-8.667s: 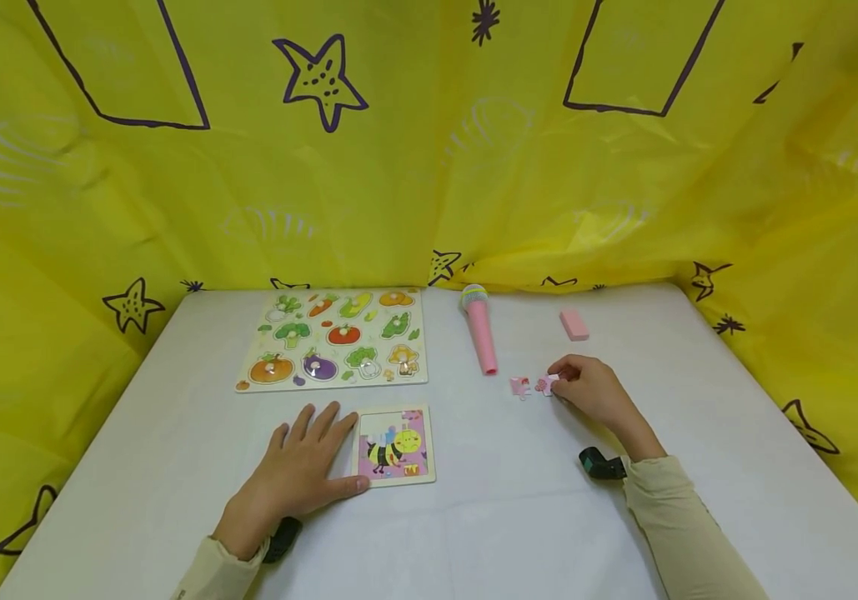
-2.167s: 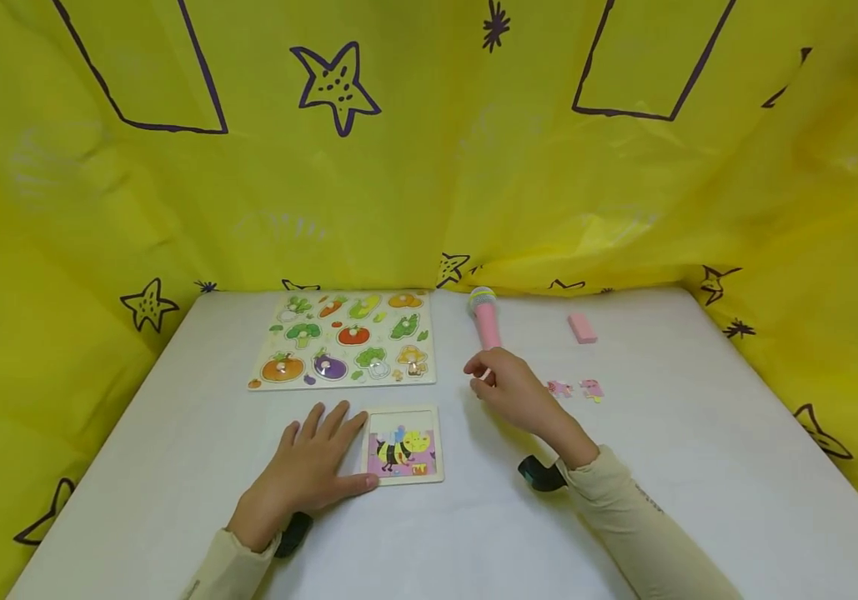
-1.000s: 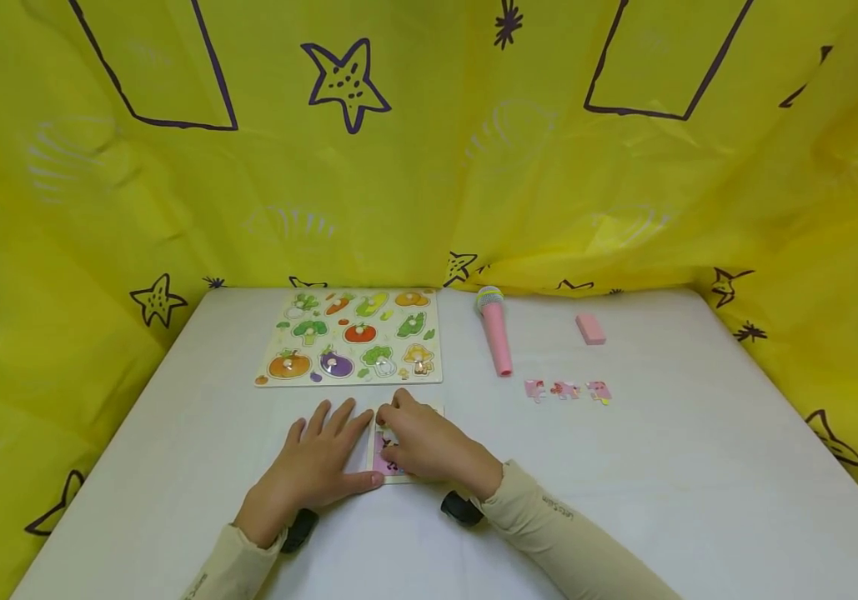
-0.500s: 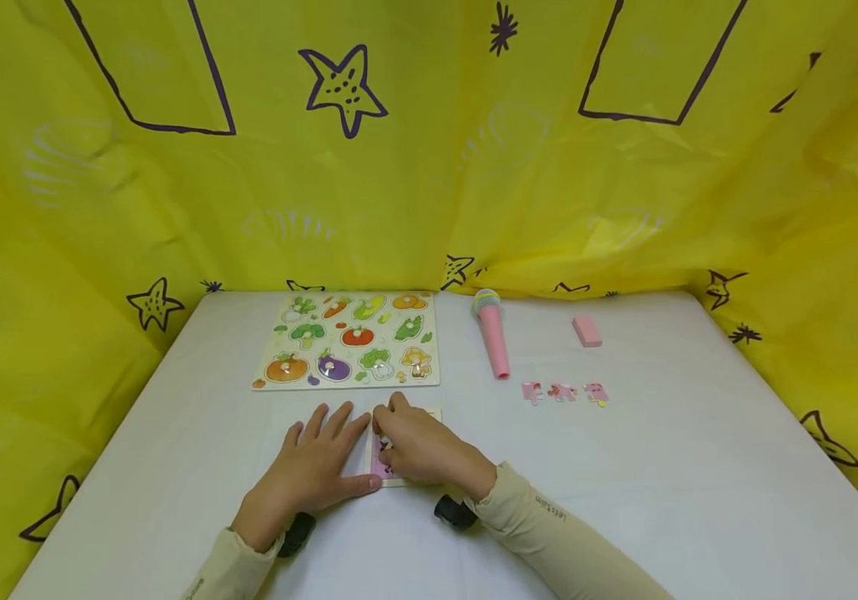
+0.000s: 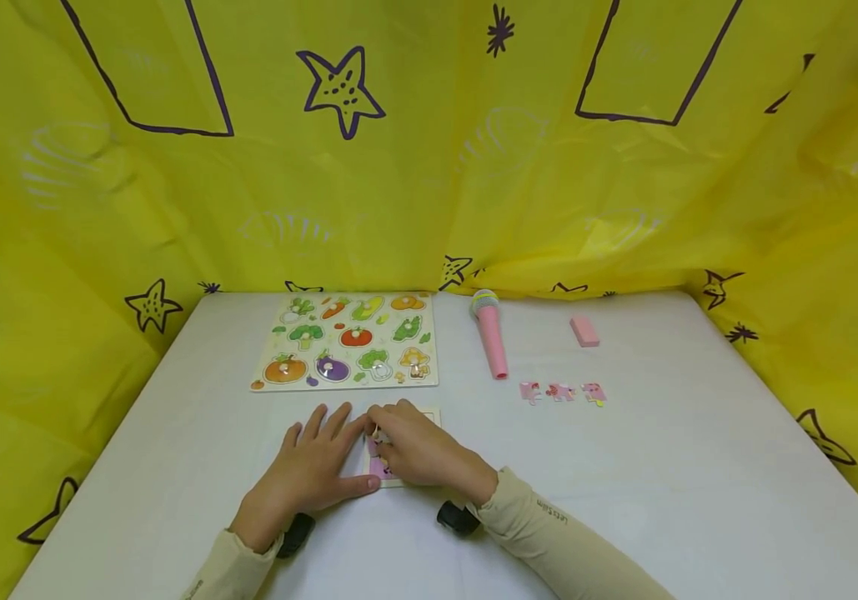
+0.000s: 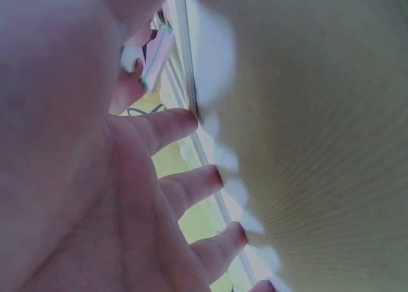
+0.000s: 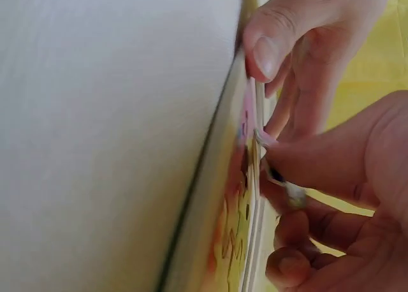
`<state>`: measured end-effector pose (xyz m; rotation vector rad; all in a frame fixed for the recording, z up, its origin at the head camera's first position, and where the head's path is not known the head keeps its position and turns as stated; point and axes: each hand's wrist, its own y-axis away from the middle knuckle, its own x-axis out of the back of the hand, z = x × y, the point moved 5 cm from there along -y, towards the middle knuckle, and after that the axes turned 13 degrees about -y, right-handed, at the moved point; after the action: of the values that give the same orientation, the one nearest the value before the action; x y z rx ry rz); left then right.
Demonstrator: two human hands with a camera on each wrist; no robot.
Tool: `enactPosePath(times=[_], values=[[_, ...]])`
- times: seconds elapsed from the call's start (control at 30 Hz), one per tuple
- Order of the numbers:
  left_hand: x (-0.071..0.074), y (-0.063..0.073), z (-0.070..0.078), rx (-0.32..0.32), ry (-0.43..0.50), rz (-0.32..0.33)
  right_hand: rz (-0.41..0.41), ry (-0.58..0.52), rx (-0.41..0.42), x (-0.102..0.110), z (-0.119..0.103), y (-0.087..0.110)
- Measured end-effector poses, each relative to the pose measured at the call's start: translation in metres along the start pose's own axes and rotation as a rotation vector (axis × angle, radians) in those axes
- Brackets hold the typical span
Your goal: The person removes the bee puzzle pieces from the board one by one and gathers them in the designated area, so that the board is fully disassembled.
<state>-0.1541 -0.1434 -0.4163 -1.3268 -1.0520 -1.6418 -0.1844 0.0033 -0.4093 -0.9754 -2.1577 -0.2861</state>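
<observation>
The small framed jigsaw puzzle (image 5: 434,414) with a bee picture lies flat on the table, mostly covered by my right hand (image 5: 421,447). That hand pinches a puzzle piece (image 6: 157,57) between thumb and fingers at the puzzle's left side. In the left wrist view the piece is pink with a dark mark, standing tilted up from the board. My left hand (image 5: 304,471) rests on the table with fingers spread, its thumb and index finger against the puzzle's left edge. Three loose pink puzzle pieces (image 5: 561,392) lie in a row to the right.
A vegetable knob puzzle board (image 5: 346,379) lies behind the left hand. A pink toy microphone (image 5: 492,342) and a pink block (image 5: 584,332) sit toward the back right. A yellow patterned curtain (image 5: 429,183) encloses the back and sides of the white table (image 5: 661,467).
My right hand has left the loose pieces and come over the bee puzzle; a third loose piece now lies there. Lately it has shifted slightly left, lifting a piece. The left hand stays put.
</observation>
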Motion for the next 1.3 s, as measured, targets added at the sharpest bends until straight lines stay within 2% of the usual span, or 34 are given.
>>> enactPosePath(times=[0.27, 0.47, 0.63, 0.93, 1.3], values=[[-0.001, -0.001, 0.001, -0.006, -0.014, 0.0, 0.067, -0.189, -0.022, 0.016, 0.006, 0.009], [-0.002, -0.002, -0.001, 0.01, -0.023, -0.017, 0.125, -0.264, -0.077, 0.039, 0.022, 0.028], [-0.003, 0.0, -0.002, 0.024, -0.015, -0.032, 0.18, -0.254, -0.074, 0.057, 0.035, 0.046], [0.0, 0.002, 0.002, 0.009, 0.02, -0.025, 0.276, -0.196, -0.092, 0.091, 0.058, 0.08], [-0.004, 0.0, -0.001, 0.006, 0.002, -0.031, 0.359, -0.153, -0.216, 0.122, 0.087, 0.116]])
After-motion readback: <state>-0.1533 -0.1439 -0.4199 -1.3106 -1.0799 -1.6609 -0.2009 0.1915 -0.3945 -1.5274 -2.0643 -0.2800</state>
